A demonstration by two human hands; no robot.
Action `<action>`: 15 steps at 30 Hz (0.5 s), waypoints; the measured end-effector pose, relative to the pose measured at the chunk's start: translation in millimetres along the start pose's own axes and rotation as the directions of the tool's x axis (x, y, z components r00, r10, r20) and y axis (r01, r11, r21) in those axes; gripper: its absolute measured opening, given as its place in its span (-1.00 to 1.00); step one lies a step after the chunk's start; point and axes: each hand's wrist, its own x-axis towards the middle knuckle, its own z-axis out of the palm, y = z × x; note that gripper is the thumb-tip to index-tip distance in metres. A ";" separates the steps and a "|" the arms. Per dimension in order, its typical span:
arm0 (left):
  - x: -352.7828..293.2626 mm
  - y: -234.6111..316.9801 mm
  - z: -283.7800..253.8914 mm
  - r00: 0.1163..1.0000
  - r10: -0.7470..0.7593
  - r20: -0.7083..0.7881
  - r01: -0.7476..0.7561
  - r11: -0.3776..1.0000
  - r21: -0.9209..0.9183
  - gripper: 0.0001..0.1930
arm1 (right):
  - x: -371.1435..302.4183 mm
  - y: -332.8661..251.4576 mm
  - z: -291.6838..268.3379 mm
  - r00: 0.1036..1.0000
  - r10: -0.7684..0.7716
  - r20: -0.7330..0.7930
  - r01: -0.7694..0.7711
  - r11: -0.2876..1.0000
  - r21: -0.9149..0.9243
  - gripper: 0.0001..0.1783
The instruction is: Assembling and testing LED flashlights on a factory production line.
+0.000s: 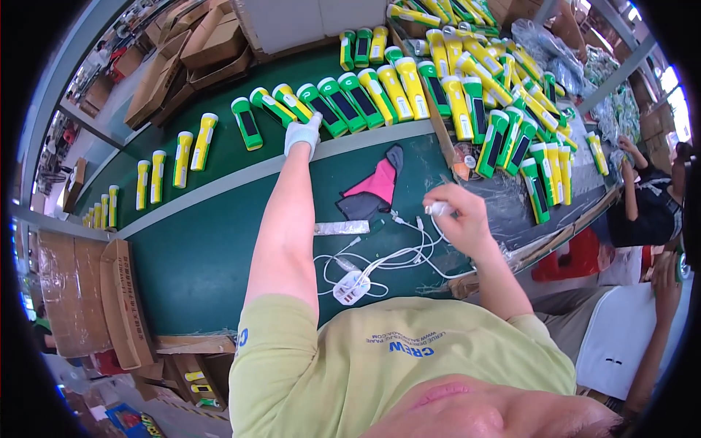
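Note:
My left hand [302,136], in a white glove, reaches to the far strip of the bench. Its fingers close on the lower end of a yellow-and-green flashlight [293,101] standing in a row with others. Beside it lean green flashlights with dark panels [319,109]. My bare right hand [467,221] is raised over the bench, right of centre, pinching a white cable plug [438,209]; the fingers partly hide it. White cables [394,260] run in loops to a white multi-port charger [351,287] near my body. A pink-and-grey cloth [377,184] lies between my hands.
Many flashlights are heaped at the right [482,66], behind a cardboard divider [440,135]. More stand spaced along the left strip [182,159]. A silver strip [342,228] lies near the cables. Cardboard boxes [215,40] stand behind; another person [650,197] is at the right.

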 end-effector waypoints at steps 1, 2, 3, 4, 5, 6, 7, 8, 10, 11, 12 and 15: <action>-9.9 15.1 6.1 0.997 -0.017 0.079 0.023 0.998 -0.066 -0.47 | -3.3 0.4 0.2 1.000 0.012 -0.015 -0.012 1.000 0.008 -0.82; -27.8 28.7 3.2 0.988 -0.035 0.150 0.054 0.991 -0.124 -0.48 | -5.9 2.5 -1.2 0.999 0.024 -0.030 -0.023 1.000 0.016 -0.84; -34.0 25.1 -6.6 0.986 -0.067 0.156 0.103 0.965 -0.240 -0.51 | -7.5 4.0 -2.3 0.999 0.022 -0.028 -0.021 1.000 0.018 -0.84; -44.2 23.5 -16.4 0.972 -0.074 0.223 0.161 0.899 -0.407 -0.53 | -8.8 8.9 -5.4 0.997 0.065 -0.034 -0.064 0.998 0.014 -0.84; -58.6 23.1 -26.0 0.954 -0.068 0.293 0.226 0.804 -0.549 -0.55 | -11.6 15.4 -7.6 0.993 0.113 -0.044 -0.113 0.994 0.011 -0.85; -79.5 20.1 -36.2 0.945 0.041 0.325 0.171 0.784 -0.597 -0.63 | -16.0 27.8 -7.2 0.980 0.193 -0.053 -0.190 0.980 0.057 -0.87; -95.5 13.9 -47.6 0.932 0.150 0.330 0.008 0.902 -0.433 -0.64 | -14.3 32.7 -7.9 0.934 0.357 -0.011 -0.352 0.926 0.132 -0.90; -112.8 7.0 -58.7 0.899 0.248 0.362 -0.163 0.955 -0.248 -0.66 | -11.6 37.5 -7.3 0.859 0.511 0.044 -0.509 0.838 0.197 -0.93; -159.7 -1.3 -67.3 0.723 0.681 0.116 -0.688 0.725 0.033 -0.52 | 6.2 46.2 -0.1 0.862 0.503 0.065 -0.487 0.786 0.381 -0.77; -187.7 9.9 -76.7 0.781 0.600 0.171 -0.620 0.778 0.099 -0.50 | 13.9 55.4 3.7 0.884 0.464 0.061 -0.443 0.787 0.430 -0.69; -211.7 25.6 -87.8 0.724 0.643 0.249 -0.689 0.689 0.223 -0.53 | 24.6 53.5 10.2 0.847 0.530 0.042 -0.480 0.728 0.490 -0.63; -242.6 38.1 -103.4 0.368 0.867 0.335 -0.914 0.271 0.304 -0.55 | 46.9 55.2 37.6 0.798 0.594 0.101 -0.525 0.602 0.602 -0.46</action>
